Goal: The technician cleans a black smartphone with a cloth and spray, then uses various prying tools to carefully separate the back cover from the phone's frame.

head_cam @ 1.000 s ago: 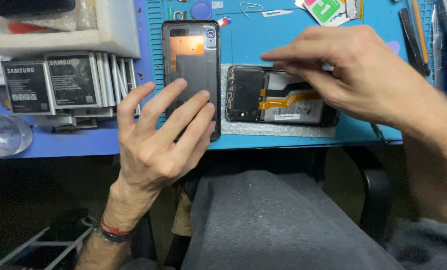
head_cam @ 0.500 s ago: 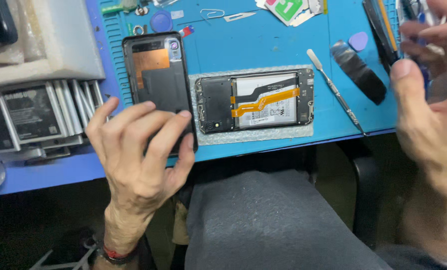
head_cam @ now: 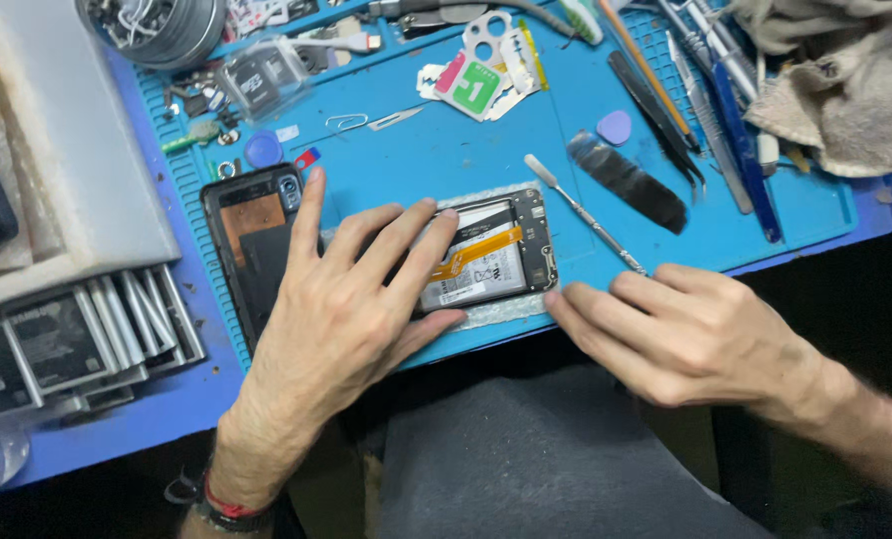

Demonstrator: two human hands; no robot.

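Opened phone (head_cam: pixel 486 262) lay at mat (head_cam: pixel 446 160) centre, back cover (head_cam: pixel 251 240) at its 9 o'clock. My left hand (head_cam: pixel 341 309) pressed flat, fingers spread, steadying chassis. My right hand (head_cam: pixel 680 334) rested at 4 o'clock edge, fingers together, holding nothing. Advised even pressure, clear of orange flex.

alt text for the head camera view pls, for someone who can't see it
Seen from above, a person's left hand lies flat on an opened phone with its battery and orange ribbon cable exposed, on a blue work mat. The right hand rests at the mat's near edge beside a metal spudger. The phone's removed back cover lies to the left.
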